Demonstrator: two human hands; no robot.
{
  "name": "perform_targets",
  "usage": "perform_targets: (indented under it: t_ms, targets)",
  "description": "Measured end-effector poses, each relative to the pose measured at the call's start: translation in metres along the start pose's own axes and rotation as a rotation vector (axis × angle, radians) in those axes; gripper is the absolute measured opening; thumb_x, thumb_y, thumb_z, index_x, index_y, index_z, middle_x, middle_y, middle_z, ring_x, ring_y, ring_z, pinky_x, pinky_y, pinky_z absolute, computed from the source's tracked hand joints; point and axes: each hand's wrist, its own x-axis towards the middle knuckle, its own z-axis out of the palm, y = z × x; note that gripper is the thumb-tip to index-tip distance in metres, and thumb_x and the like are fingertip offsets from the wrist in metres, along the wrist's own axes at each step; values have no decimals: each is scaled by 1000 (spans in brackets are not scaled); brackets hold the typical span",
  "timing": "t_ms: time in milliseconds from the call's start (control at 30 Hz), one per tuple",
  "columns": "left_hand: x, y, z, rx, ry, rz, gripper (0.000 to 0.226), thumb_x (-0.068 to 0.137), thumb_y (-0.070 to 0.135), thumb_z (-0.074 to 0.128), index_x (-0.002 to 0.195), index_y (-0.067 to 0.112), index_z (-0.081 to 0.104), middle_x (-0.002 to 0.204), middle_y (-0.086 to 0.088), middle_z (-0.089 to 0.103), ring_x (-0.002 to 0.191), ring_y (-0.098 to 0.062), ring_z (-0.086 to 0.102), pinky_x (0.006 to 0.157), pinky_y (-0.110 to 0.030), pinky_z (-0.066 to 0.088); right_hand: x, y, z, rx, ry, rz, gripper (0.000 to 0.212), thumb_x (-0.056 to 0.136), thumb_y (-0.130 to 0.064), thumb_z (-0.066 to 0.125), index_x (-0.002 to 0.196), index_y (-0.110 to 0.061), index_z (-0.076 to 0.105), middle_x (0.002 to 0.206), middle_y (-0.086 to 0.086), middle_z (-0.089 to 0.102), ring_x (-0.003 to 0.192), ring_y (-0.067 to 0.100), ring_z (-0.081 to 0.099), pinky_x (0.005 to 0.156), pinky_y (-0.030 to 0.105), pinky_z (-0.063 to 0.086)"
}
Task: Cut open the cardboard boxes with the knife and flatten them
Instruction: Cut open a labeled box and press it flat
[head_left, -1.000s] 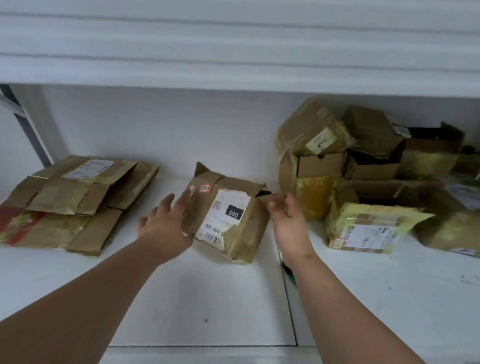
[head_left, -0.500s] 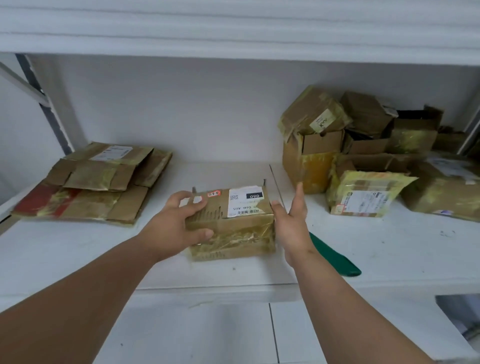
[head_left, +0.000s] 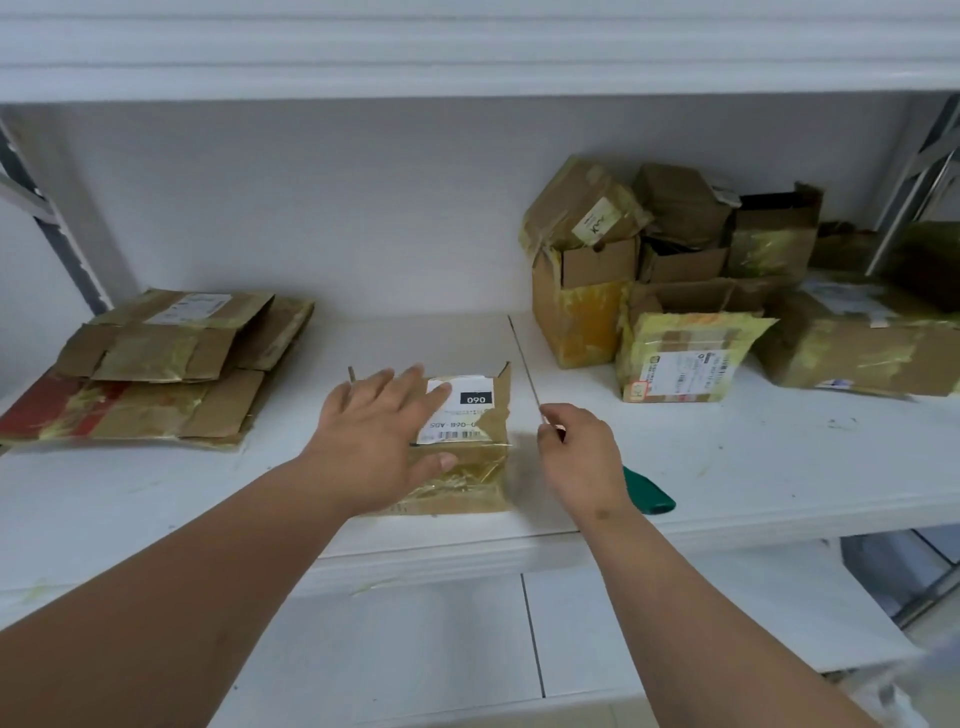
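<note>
We have only one view, from the camera worn on the person's head. It looks forward and down at a white shelf (head_left: 779, 467), from just in front of its front edge. The back wall closes the view behind, and the upper shelf (head_left: 467, 57) crosses the top. Both forearms enter from the bottom, so the camera is near.

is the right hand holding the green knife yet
No, the right hand hangs above the shelf beside the box with its fingers loosely curled, while the green knife lies on the shelf behind the wrist, ungripped.
</note>
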Motion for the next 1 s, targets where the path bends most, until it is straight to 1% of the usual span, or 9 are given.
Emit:
perform_targets:
  t_ms: [67,167,233,367,467,567,700,867,1000]
  targets:
    - [10,12,0,32,-46,15,71,91,73,24,152,47,0,163,12,-7,150,-16,-5,120,-48,1,6,21,-10,-287,8,-46,40,98,-22,49,138,-20,56,140,2,56,130,26,44,105,36,37]
    - [21,27,2,37,-112,12,66,92,71,19,152,48,3,164,12,1,151,-16,0,121,-47,6,10,48,-24,-569,-143,-22,47,95,-27,47,142,-22,45,135,2,54,122,27,48,93,37,40]
    - [24,32,2,44,-118,4,65,92,71,19,152,48,4,163,13,4,151,-14,3,121,-44,8,11,61,-27,-647,-208,-45,42,94,-28,45,136,-20,46,123,2,55,111,26,50,78,34,38]
    - [20,30,4,-14,-124,-40,75,83,82,9,150,51,7,162,17,6,150,-9,3,120,-39,6,17,68,-32,-687,-226,-107,35,95,-19,45,129,-17,49,119,5,52,106,26,50,72,32,33]
    - [21,22,9,-71,-104,-43,92,67,93,-7,148,54,11,162,17,11,150,-8,6,121,-40,9,19,67,-35,-581,-252,-120,39,95,-12,43,133,-17,47,112,7,50,98,29,52,71,33,36]
    - [32,8,13,-143,-20,-56,105,57,97,-13,147,54,21,159,11,27,148,-12,21,119,-45,20,17,64,-40,-281,-242,-93,44,97,-10,38,139,-21,44,107,6,46,84,27,49,71,33,40]
    - [44,2,8,-181,-13,-76,96,66,94,-2,145,51,33,151,14,41,141,-12,36,115,-43,29,13,57,-45,-32,-245,-124,41,100,-13,35,137,-25,48,111,6,54,89,25,55,76,34,46]
    - [53,17,-3,-170,-69,-157,68,85,81,18,144,52,33,150,17,42,137,-16,42,111,-39,34,0,50,-38,52,-309,-217,40,105,-27,34,143,-31,44,115,4,56,98,22,58,89,35,48]
    - [61,16,-5,-190,-44,-147,82,73,85,8,141,51,39,142,6,54,130,-24,50,106,-40,40,1,48,-32,54,-316,-227,39,106,-30,31,143,-29,44,113,3,57,97,20,56,84,33,47]
